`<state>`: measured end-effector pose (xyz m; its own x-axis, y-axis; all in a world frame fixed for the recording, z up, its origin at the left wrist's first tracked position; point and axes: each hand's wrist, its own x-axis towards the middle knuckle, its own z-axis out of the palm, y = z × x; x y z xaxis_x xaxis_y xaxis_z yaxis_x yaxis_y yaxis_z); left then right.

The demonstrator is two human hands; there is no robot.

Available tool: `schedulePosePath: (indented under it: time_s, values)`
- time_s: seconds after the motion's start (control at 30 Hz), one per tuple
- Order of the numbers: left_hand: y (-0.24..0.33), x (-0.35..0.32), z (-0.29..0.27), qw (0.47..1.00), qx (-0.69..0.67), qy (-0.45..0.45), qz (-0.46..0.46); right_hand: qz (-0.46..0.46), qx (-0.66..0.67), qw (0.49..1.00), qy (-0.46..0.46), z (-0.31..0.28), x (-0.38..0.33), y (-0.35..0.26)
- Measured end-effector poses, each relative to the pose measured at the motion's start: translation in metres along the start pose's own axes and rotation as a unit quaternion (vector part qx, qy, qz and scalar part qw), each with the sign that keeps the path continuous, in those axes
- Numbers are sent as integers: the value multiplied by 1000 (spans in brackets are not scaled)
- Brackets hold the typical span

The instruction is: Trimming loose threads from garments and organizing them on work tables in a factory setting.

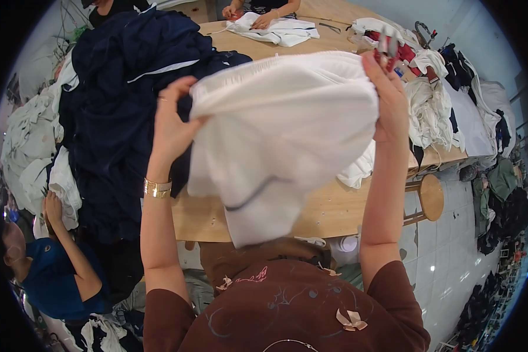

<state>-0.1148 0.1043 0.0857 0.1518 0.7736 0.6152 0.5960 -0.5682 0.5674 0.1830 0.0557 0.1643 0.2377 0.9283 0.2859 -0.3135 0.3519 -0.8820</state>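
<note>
Garment of white cloth held up above the wooden worktop, stretched from side to side between left hand and right hand. Left hand in a wide curve at the upper left corner, thumb on the near face, fingers set well apart from it and hooked over the edge, with cloth caught between; ends of those fingers hidden by cloth. Right hand closed more narrowly around the upper right edge, fingertips at the top, cloth against the palm side; placing of the thumb impossible to tell. Above those right fingertips, small snips with red handles and blades upward, blurred, apparently kept in the same hand. Lower part of the garment hanging loose and blurred, crossed by a dark curved stripe. On the left wrist, a gold-coloured watch.

Left of the garment, a large heap of navy cloth; behind the right forearm, more white cloth on the worktop. At the far side, a co-worker's hands on another white garment. To the right, beside the worktop, a round wooden stool.
</note>
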Motion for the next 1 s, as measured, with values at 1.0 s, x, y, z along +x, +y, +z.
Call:
schedulePosePath:
  time_s: [1.0]
  values:
    - [40,-57,64,722,-558,-118,-391,19,-301,950,84,-57,-9,110]
